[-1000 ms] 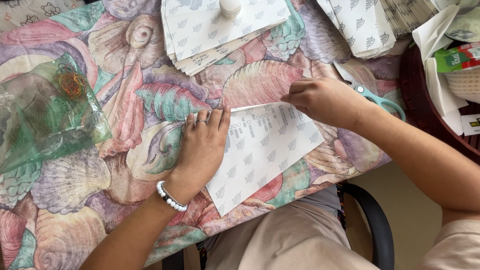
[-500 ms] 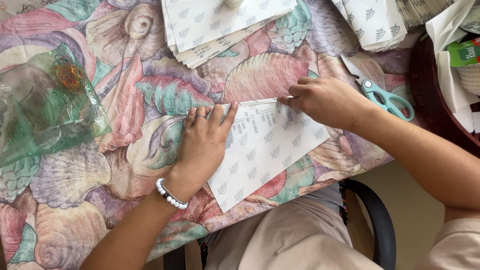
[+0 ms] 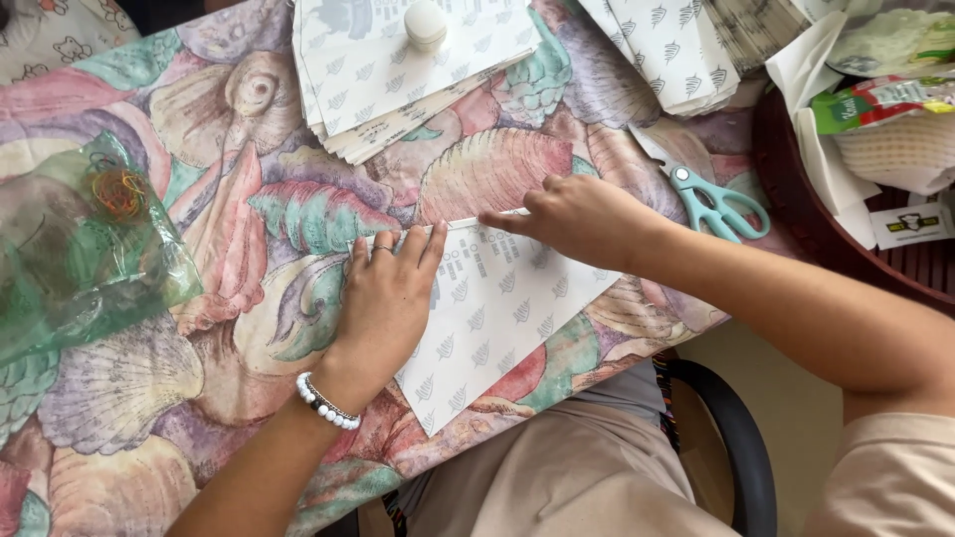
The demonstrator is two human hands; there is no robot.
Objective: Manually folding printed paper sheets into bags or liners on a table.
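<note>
Patterned paper sheet [image 3: 497, 318] pinned flat: left hand [image 3: 383, 303] fingers spread, right hand [image 3: 582, 219] fingers together on top edge.

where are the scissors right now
In the head view, the teal-handled scissors lie on the shell-print tablecloth at upper right, just beyond the right hand, below a paper stack.

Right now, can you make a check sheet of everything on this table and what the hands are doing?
Surface: table under a shell-print cloth.
Job's things: patterned paper sheet, flat at the near edge.
Clutter: paper stack with a small white round thing on top; second paper stack; teal scissors; clear bag holding rubber bands; dark basket of packets.
Grippers: left hand pressed flat on the sheet; right hand pressing fingertips along its top edge.
Cables: nothing seen.
Surroundings: black chair, the person's lap.
</note>
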